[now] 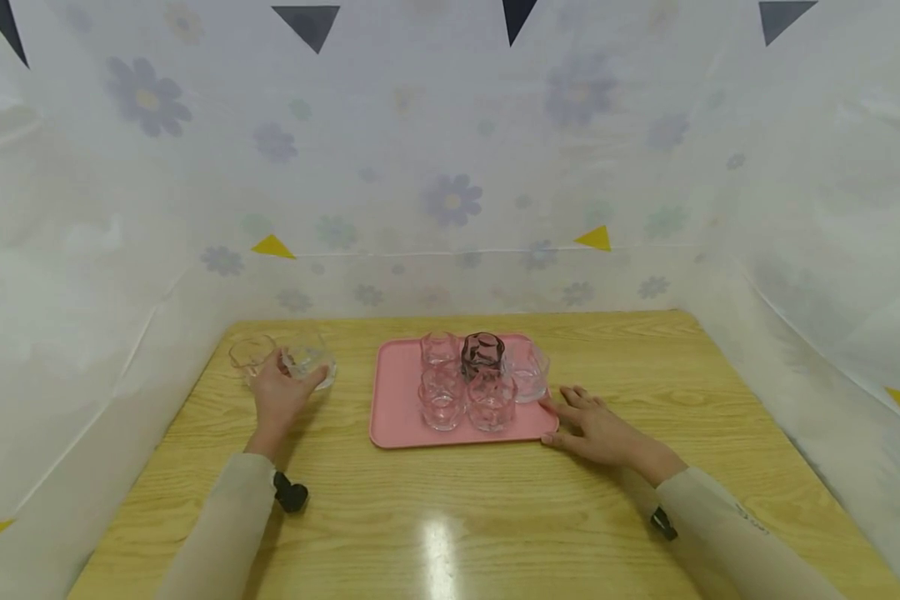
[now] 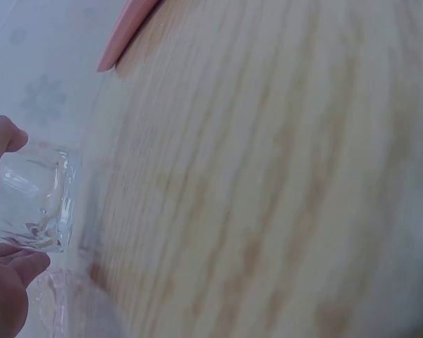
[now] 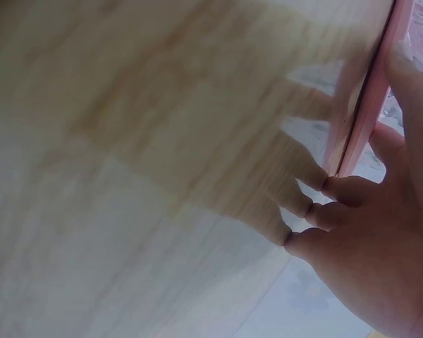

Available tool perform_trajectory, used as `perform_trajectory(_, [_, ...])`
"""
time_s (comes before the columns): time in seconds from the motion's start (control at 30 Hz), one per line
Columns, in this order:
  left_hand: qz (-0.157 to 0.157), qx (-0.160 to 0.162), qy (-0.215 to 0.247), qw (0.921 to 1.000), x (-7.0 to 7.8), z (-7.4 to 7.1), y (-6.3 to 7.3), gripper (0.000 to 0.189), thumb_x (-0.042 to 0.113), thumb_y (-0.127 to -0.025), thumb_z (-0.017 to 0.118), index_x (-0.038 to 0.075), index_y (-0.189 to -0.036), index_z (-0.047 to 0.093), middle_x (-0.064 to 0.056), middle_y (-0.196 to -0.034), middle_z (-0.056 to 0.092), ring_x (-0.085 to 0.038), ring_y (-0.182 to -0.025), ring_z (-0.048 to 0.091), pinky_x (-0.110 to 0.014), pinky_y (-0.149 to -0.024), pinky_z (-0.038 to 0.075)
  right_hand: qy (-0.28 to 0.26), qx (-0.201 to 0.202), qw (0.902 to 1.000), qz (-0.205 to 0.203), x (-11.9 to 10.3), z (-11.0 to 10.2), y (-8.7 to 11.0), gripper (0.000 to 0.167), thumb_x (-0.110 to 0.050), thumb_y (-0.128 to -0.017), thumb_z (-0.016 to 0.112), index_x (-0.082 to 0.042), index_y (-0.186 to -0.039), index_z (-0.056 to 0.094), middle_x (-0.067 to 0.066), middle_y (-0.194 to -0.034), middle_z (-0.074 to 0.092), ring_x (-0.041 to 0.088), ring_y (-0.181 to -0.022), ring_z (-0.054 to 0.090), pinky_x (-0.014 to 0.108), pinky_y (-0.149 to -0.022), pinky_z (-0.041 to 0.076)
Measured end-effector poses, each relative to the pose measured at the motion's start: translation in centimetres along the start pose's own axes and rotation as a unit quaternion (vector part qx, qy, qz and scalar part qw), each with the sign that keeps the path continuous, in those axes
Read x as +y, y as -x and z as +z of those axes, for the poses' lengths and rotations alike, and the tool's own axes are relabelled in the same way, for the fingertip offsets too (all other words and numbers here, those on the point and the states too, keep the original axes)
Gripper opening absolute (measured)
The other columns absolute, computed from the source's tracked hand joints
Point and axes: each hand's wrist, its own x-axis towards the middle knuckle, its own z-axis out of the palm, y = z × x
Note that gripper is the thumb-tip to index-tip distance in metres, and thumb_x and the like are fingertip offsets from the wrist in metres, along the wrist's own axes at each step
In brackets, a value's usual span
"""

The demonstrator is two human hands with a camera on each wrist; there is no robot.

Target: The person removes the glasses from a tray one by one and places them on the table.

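At the table's left, my left hand [image 1: 279,393] holds a clear glass [image 1: 311,360] between thumb and fingers. The left wrist view shows this glass [image 2: 35,193] upright, low over the wood. Just left of it stands a second glass [image 1: 251,354] with a faint pinkish tint, partly behind the hand. My right hand [image 1: 596,429] lies at the right end of a pink tray [image 1: 396,392], thumb and index finger at its edge. In the right wrist view the other fingertips [image 3: 307,243] rest on the table beside the tray.
Several glasses crowd the tray's middle and right: pale pinkish ones [image 1: 442,408] in front, a dark grey one [image 1: 483,354] at the back and a clear one [image 1: 528,375] at the right. A white flowered curtain [image 1: 450,275] encloses the wooden table [image 1: 360,517].
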Motion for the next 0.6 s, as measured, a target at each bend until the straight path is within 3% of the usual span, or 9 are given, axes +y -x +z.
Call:
perform_trajectory(0.23, [0.001,0.002,0.005,1.0,-0.14,0.2,0.07,0.092,0.03,-0.089,0.085,-0.008,-0.158,0.037,-0.04,-0.124,0.067,-0.053,-0.128,0.06,-0.066,-0.105,0.052,0.0,0.0,1.0,-0.001,0.02,0.02,0.03,0.076,-0.057,-0.103,0.06,-0.014,-0.163,0.042,0.034,-0.168,0.026,0.057,-0.157,0.017,0.078,-0.123,0.016])
perform_trajectory(0.47, [-0.011,-0.012,0.019,0.9997,0.0,0.14,0.04,0.097,0.032,-0.09,0.084,-0.008,-0.161,0.03,-0.04,-0.149,0.05,-0.054,-0.142,0.049,-0.065,-0.113,0.046,-0.002,0.001,1.0,-0.003,-0.07,-0.05,0.05,0.075,-0.056,-0.104,0.06,-0.014,-0.162,0.042,0.035,-0.167,0.027,0.058,-0.157,0.017,0.079,-0.121,0.016])
perform_trajectory(0.6, [-0.014,-0.015,0.013,0.9997,0.12,0.02,-0.07,0.098,0.033,-0.091,0.083,-0.008,-0.162,0.028,-0.039,-0.153,0.047,-0.053,-0.144,0.045,-0.064,-0.115,0.045,-0.001,0.001,1.0,-0.003,-0.08,-0.07,0.06,0.075,-0.057,-0.104,0.06,-0.014,-0.163,0.042,0.035,-0.168,0.026,0.057,-0.157,0.017,0.079,-0.122,0.016])
